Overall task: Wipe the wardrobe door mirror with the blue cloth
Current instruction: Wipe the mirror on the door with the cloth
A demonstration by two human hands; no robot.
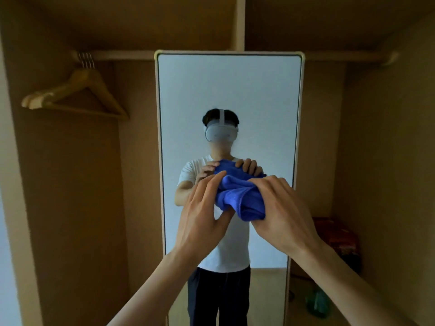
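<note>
While the blue cloth (237, 198) is being bunched up in the air in front of the mirror (228, 90), wiping is not starting yet | right hand (282, 208) is squeezing it tight | left hand (202, 215) is touching it with straight fingers | next: pressing it flat on the mirror.

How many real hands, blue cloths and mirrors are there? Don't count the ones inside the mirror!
Hands: 2, the left hand and the right hand
Blue cloth: 1
Mirror: 1
Total: 4
</note>
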